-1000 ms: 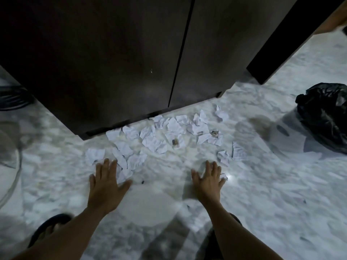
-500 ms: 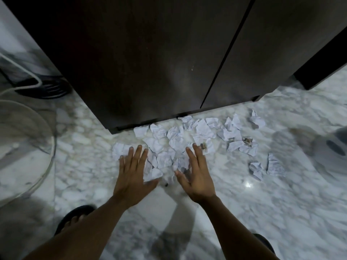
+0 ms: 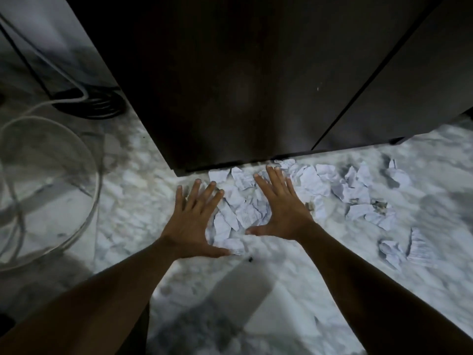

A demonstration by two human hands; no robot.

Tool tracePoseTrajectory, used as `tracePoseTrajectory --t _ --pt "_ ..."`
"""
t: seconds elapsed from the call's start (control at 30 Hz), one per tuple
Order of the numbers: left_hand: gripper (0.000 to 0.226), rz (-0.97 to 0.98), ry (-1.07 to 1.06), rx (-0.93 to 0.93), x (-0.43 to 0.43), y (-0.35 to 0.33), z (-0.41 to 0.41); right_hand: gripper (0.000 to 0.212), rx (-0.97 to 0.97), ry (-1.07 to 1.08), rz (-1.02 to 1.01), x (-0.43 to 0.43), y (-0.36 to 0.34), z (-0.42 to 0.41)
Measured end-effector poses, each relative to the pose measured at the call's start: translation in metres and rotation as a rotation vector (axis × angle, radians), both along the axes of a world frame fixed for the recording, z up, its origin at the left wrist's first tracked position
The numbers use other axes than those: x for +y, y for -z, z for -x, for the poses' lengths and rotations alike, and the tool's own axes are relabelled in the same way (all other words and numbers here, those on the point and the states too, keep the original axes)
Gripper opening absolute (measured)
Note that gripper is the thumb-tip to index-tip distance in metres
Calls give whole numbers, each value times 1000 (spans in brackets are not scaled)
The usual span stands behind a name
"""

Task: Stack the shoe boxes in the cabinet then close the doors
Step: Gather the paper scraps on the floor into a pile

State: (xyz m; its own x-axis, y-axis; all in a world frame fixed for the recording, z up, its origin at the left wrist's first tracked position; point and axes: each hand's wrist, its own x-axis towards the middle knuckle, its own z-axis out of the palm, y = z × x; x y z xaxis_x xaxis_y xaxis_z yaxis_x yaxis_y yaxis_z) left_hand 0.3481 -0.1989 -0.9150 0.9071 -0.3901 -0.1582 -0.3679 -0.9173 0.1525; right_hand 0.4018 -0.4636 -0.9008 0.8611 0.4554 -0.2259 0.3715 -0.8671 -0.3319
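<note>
The dark wooden cabinet (image 3: 243, 80) fills the upper view, and both its doors are closed with a thin seam between them. No shoe box is in view. Several crumpled white paper scraps (image 3: 317, 185) lie on the marble floor along the cabinet's foot. My left hand (image 3: 190, 221) lies flat with fingers spread, at the left edge of the scraps. My right hand (image 3: 281, 208) is also flat with fingers spread, resting on the scraps, its fingertips close to the cabinet's bottom edge. A small heap of scraps (image 3: 238, 213) sits between the two hands.
A clear round bin rim (image 3: 84, 216) stands at the left with a white cable (image 3: 56, 103) and a black round base (image 3: 97, 103) behind it. More scraps (image 3: 399, 252) lie at the right. A tiny dark speck (image 3: 250, 259) lies near my wrists.
Both hands have slid inward and toward the cabinet, bunching the scraps between them. The camera has swung left, so the black bag at the right is out of view.
</note>
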Motion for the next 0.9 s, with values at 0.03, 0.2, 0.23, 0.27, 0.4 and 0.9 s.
tracePoseTrajectory --t 0.03,0.2,0.23,0.27,0.4,0.9 --pt "139 0 55 -16 -1 0 -7 133 14 -2 -23 2 1 -6" --pt "124 24 110 19 0 7 -31 123 17 -39 -102 11 15 -4" --pt "113 47 104 4 1 9 -30 120 -6 -49 -125 11 17 1" --pt "101 80 99 -17 2 11 -26 119 -23 -62 -145 11 18 7" --pt "62 211 83 -109 2 18 -4 121 -27 -113 -160 12 19 30" --pt "95 313 123 -34 7 15 -2 99 -116 -147 -76 18 20 34"
